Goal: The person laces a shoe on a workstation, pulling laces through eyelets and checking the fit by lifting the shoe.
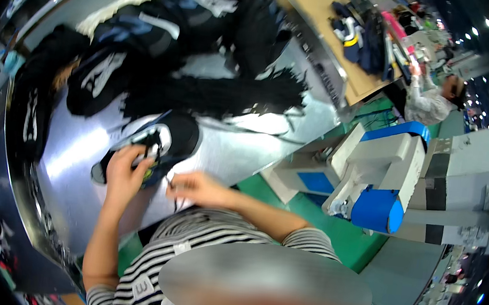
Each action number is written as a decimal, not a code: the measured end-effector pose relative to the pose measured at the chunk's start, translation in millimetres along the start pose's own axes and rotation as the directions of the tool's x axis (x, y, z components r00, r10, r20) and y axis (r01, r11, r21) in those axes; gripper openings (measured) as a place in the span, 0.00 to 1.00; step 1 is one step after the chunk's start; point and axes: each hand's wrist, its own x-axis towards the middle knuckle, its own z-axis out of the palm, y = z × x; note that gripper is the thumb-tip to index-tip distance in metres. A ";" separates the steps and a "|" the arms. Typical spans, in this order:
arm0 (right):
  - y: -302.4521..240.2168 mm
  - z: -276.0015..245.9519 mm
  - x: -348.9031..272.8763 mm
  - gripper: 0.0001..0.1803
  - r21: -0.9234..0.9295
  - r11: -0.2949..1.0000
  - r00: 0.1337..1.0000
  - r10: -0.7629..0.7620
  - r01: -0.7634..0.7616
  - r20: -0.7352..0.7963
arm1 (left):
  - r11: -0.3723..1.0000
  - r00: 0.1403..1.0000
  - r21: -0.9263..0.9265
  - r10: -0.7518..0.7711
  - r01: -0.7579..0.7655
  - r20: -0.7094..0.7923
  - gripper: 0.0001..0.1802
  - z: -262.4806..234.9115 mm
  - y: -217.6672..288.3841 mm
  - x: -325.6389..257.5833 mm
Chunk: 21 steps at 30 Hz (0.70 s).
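Left hand: we saw our left hand (125,170) on the near side of the shoe, its fingers bent at the lace opening; the fingertips blurred into the dark parts there, so we could not tell whether they pinched anything.
Right hand: our right hand (196,188) was just beside the shoe, thumb and fingers drawn together on a dark lace (176,205); we lost the lace's upper run against the shoe.
Shoe in work: the black-and-white shoe (183,137) lay on the metal counter (77,156) in front of us, its rounded black end away from the left hand; that hand covered part of its side, and a yellow-green patch (148,173) showed near the fingers.
Dark bundle: behind the shoe we had a fringed black bundle (221,94), its strands too merged to separate.
Black pieces: farther back, black shoe pieces (102,75) with white marks overlapped, hiding one another's edges.
Machine: to the right stood a cream-and-blue machine (378,208), its working parts hard to make out.
Co-worker: beyond it we saw a person in a pale top (428,105), small and unclear.
Lower edge: a blurred grey oval (267,274) hid part of our striped shirt (204,223).
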 end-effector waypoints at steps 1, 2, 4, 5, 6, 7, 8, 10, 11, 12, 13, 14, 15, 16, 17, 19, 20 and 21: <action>10.3 1.1 15.1 0.10 0.056 0.970 0.962 -0.224 0.235 -0.156 | 1.000 0.999 -0.014 -0.021 0.021 0.026 0.12 8.6 -13.1 -4.5; -0.3 -6.5 22.0 0.09 0.137 0.935 0.926 -0.290 0.328 -0.240 | 0.998 0.996 -0.006 -0.061 0.062 0.072 0.14 15.0 -21.9 -6.0; -5.6 -22.7 28.8 0.06 0.259 0.895 0.876 -0.235 0.364 -0.422 | 0.996 0.990 -0.019 -0.081 0.083 0.116 0.15 26.5 -12.5 3.3; -9.4 -26.5 30.4 0.06 0.245 0.908 0.851 -0.184 0.339 -0.492 | 0.992 0.976 -0.032 -0.117 0.125 0.185 0.15 24.9 -1.5 9.9; -4.1 -28.4 41.5 0.05 0.215 0.883 0.803 -0.247 0.417 -0.543 | 0.986 0.958 -0.018 -0.154 0.163 0.243 0.16 23.0 0.8 14.2; -1.4 -25.8 51.5 0.06 0.160 0.880 0.769 -0.287 0.447 -0.571 | 0.981 0.946 -0.021 -0.181 0.194 0.269 0.16 19.4 3.7 15.9; -1.6 -21.4 60.0 0.06 0.074 0.877 0.721 -0.340 0.475 -0.603 | 0.977 0.941 -0.047 -0.184 0.206 0.285 0.16 15.5 1.3 14.8; -1.6 -11.9 66.6 0.06 0.006 0.893 0.707 -0.351 0.449 -0.614 | 0.958 0.928 -0.105 -0.225 0.266 0.295 0.16 10.3 -7.5 5.7; -1.7 -11.6 67.1 0.06 -0.026 0.902 0.698 -0.352 0.431 -0.624 | 0.946 0.920 -0.136 -0.242 0.295 0.309 0.17 10.0 -8.0 3.4; -1.8 -12.4 69.0 0.06 -0.015 0.903 0.706 -0.347 0.430 -0.618 | 0.935 0.905 -0.131 -0.272 0.329 0.328 0.17 7.0 -6.8 2.5; -1.5 -15.3 70.4 0.06 -0.016 0.904 0.706 -0.345 0.428 -0.619 | 0.927 0.892 -0.134 -0.288 0.352 0.349 0.18 4.5 -4.4 4.0; -1.7 -17.5 70.7 0.06 -0.017 0.904 0.704 -0.344 0.427 -0.622 | 0.918 0.878 -0.136 -0.301 0.372 0.371 0.18 3.8 -2.7 4.9; -3.4 -18.8 69.3 0.05 -0.020 0.920 0.715 -0.317 0.391 -0.623 | 0.938 0.903 -0.118 -0.272 0.326 0.331 0.18 5.7 -1.0 4.5; -5.0 -20.1 69.4 0.05 -0.019 0.912 0.701 -0.328 0.409 -0.633 | 0.955 0.927 -0.099 -0.240 0.279 0.289 0.19 8.8 2.3 4.5; -6.4 -20.2 70.9 0.05 -0.018 0.903 0.687 -0.338 0.428 -0.643 | 0.970 0.947 -0.078 -0.205 0.231 0.247 0.19 11.5 4.3 4.9; -6.4 -21.2 73.4 0.06 -0.023 0.891 0.669 -0.357 0.453 -0.651 | 0.957 0.928 -0.035 -0.270 0.288 0.257 0.19 17.4 4.3 5.3; -6.0 -22.1 74.5 0.07 -0.030 0.888 0.667 -0.366 0.458 -0.649 | 0.949 0.917 -0.014 -0.302 0.316 0.260 0.19 19.5 3.9 5.8; -5.5 -22.7 74.9 0.07 -0.036 0.885 0.664 -0.374 0.464 -0.647 | 0.949 0.921 -0.022 -0.299 0.314 0.251 0.18 20.3 3.6 6.8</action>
